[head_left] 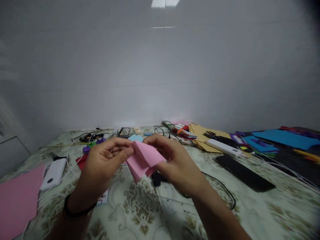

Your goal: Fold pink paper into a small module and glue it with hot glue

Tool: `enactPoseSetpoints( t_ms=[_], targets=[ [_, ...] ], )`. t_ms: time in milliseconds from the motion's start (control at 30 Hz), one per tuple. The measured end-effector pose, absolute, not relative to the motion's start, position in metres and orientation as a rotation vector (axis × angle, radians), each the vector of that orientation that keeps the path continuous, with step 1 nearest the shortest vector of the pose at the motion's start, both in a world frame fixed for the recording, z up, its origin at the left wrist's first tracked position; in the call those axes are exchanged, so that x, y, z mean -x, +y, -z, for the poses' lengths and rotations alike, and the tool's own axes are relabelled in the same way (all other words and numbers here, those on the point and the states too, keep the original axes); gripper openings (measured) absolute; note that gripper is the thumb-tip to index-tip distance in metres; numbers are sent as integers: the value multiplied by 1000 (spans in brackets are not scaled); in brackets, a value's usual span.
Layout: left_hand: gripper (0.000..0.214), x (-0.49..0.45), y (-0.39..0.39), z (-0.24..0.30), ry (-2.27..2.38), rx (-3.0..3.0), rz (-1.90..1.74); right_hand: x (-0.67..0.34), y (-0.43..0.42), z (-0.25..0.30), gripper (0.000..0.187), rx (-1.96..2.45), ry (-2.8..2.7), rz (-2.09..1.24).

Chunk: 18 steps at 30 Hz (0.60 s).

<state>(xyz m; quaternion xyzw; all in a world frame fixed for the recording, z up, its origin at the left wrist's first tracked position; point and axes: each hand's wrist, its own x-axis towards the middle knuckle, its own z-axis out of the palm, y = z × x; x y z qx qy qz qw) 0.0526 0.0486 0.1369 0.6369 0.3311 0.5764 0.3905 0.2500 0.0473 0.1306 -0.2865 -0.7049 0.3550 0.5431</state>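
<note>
Folded paper (149,154), pink, is held up above the patterned cloth (142,220) in mid-view, creased into angled flaps with one point hanging downward; left hand (107,158) pinches its left edge between thumb and fingers, right hand (176,163) grips its right end, thumb at the lower corner and fingers curled behind, their tips partly hidden. On the cloth: pink sheet (21,200) at far left with a white device (53,174) just beside it, black slab (245,172) to the right of the right hand, yellow envelopes (200,133) farther back.
</note>
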Motion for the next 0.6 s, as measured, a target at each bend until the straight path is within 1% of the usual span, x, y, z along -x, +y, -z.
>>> enactPoseSetpoints(
  t_ms=[133, 233, 267, 300, 333, 400, 433, 467, 500, 567, 600],
  targets=[
    [20, -50, 49, -141, 865, -1544, -1490, -252, 53, -129, 6, 707, -1672, -965],
    [24, -49, 49, -141, 868, -1559, -1484, -254, 53, -128, 7, 718, -1677, -997],
    [24, -49, 50, -141, 875, -1580, -1487, -256, 52, -129, 10, 710, -1698, -1012],
    [24, -48, 51, -140, 883, -1609, -1487, -258, 51, -129, 18, 693, -1732, -1026],
    [24, -47, 52, -139, 893, -1646, -1482, -260, 51, -130, 30, 673, -1780, -1039],
    [23, -45, 54, -135, 921, -1726, -1465, -264, 50, -132, 61, 642, -1868, -1054],
    [22, -43, 55, -133, 940, -1766, -1452, -265, 51, -132, 70, 646, -1879, -1063],
    [22, -42, 55, -131, 958, -1802, -1434, -266, 51, -132, 70, 655, -1855, -1071],
    [21, -42, 56, -130, 973, -1834, -1417, -266, 52, -132, 61, 669, -1806, -1081],
    [21, -43, 56, -127, 983, -1878, -1390, -263, 54, -131, 36, 706, -1724, -1094],
    [21, -44, 55, -127, 981, -1888, -1391, -261, 55, -130, 27, 722, -1710, -1096]
  ],
)
